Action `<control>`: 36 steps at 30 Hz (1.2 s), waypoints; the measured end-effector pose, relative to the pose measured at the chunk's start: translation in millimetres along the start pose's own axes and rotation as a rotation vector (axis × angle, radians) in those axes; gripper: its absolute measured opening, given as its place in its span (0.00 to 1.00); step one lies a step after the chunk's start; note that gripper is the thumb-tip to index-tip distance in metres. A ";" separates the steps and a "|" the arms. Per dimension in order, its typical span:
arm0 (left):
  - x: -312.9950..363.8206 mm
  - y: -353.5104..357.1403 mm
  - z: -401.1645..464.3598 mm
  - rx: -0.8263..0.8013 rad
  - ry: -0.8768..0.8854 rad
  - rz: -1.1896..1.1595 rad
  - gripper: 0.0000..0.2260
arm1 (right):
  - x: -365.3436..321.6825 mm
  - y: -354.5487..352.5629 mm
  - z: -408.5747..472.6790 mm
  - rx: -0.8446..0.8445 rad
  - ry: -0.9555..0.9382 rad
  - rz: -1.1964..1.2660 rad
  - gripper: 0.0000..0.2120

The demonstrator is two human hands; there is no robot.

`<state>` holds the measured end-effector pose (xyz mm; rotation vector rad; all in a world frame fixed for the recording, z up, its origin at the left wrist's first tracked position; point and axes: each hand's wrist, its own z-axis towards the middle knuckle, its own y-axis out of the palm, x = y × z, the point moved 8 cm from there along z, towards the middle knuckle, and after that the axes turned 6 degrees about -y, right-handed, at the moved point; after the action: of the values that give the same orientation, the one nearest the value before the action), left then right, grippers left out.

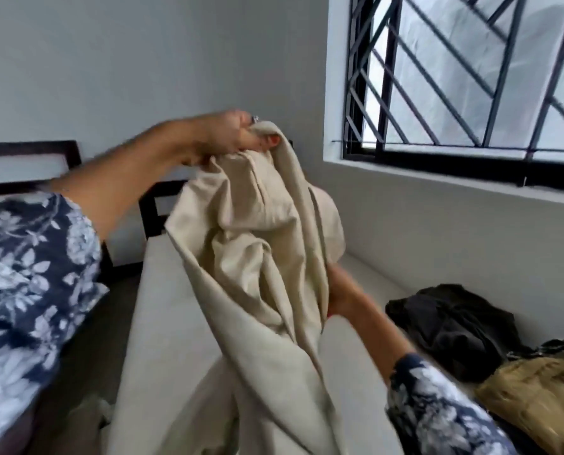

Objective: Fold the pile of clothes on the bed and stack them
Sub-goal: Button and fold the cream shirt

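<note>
the beige cloth (257,257) hangs bunched in the air over the bed (162,323). the left hand (231,133) grips its top edge, fingers curled round the fabric, raised high. below it and to the right, the right hand (338,290) is partly hidden behind the cloth's folds; it touches the fabric, but whether it grips it i cannot tell. right of the right hand, a dark garment (454,326) and a tan one (540,392) lie crumpled on the bed, under the barred window (471,77).

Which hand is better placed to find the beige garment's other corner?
Probably right: the right hand sits low in the hanging beige cloth garment; the left hand grips the top, holding it up.
</note>
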<state>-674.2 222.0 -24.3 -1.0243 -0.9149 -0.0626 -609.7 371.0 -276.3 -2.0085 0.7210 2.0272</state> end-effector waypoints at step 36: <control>65.4 -227.2 -90.8 1.036 -0.198 1.160 0.12 | -395.2 -83.8 -97.0 0.594 -0.601 -1.610 0.14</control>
<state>-676.3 51.3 162.9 -0.4323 -0.2946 1.3621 -461.9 475.0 97.8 -0.8285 -0.3762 1.0084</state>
